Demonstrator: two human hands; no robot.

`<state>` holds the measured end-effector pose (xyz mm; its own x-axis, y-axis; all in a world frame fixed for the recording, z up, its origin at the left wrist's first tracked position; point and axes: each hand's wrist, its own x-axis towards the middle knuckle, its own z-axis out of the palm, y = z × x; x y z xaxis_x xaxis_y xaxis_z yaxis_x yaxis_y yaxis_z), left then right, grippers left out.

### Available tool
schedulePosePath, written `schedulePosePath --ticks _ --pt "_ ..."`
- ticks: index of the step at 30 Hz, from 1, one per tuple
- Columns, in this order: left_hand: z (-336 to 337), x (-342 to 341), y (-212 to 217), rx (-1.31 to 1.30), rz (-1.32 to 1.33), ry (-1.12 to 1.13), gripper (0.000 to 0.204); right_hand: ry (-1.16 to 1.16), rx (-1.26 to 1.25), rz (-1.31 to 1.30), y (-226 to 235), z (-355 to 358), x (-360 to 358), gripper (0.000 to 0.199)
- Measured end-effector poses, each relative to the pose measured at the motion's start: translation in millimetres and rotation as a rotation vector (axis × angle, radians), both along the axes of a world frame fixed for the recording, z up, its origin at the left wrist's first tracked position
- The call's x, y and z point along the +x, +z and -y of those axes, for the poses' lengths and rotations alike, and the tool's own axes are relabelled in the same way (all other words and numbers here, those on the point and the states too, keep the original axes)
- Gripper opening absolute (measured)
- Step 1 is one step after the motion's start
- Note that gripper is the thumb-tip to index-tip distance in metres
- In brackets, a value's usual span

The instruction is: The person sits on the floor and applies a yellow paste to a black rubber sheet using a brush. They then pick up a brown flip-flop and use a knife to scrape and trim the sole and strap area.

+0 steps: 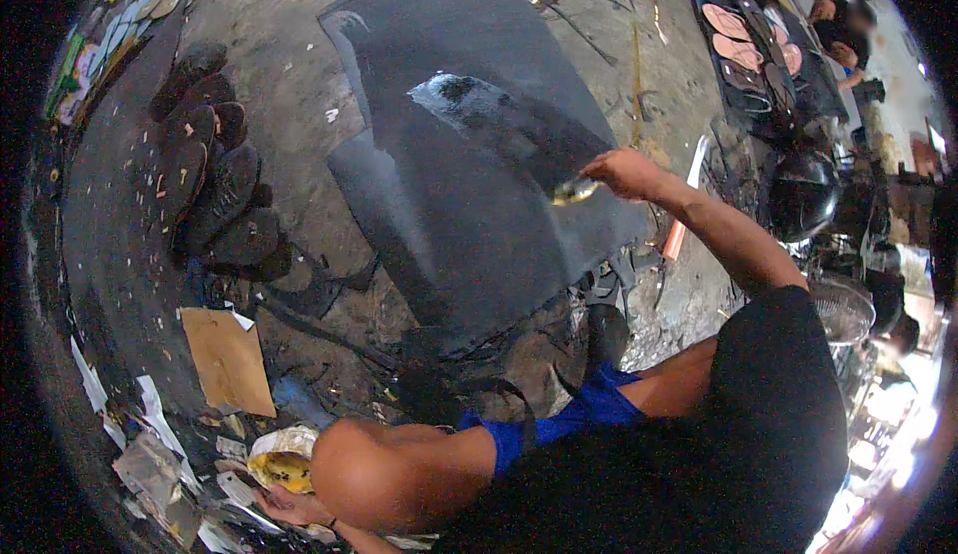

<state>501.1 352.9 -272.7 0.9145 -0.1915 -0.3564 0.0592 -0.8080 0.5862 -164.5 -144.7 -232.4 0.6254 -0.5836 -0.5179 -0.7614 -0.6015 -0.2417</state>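
Note:
My right hand grips a brush with yellowish bristles, pressed low over a black sheet. A glossy wet streak runs across the sheet from its upper middle toward the brush. The brush's handle is mostly hidden in my fingers. At the lower left, beside my bent knee, my left hand holds the edge of a whitish container with yellow glue-like stuff inside. My knee covers part of this container. A second black sheet lies partly under or against the first.
A knife with an orange handle lies right of the sheet. Dark sole-shaped pieces are heaped at the left, near a brown cardboard piece. Pink sandals stand at the upper right. Another person is at the far right.

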Motion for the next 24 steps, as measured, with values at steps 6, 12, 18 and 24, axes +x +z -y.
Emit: schedulePosePath --ticks 6,12,18,24 --pt "251 -48 70 -0.303 0.604 -1.172 0.046 -0.887 -0.308 0.613 118 7 0 0.028" --pt "469 -110 16 -0.433 0.523 -1.511 0.046 -1.258 -0.378 0.55 171 7 29 0.036" --pt "525 -115 -33 -0.351 0.662 -1.35 0.047 -1.394 -0.525 -0.059 -19 -55 23 0.042" --pt "517 -123 -22 -0.249 0.678 -1.311 0.049 -1.669 -0.353 -0.238 -16 -14 108 0.037"
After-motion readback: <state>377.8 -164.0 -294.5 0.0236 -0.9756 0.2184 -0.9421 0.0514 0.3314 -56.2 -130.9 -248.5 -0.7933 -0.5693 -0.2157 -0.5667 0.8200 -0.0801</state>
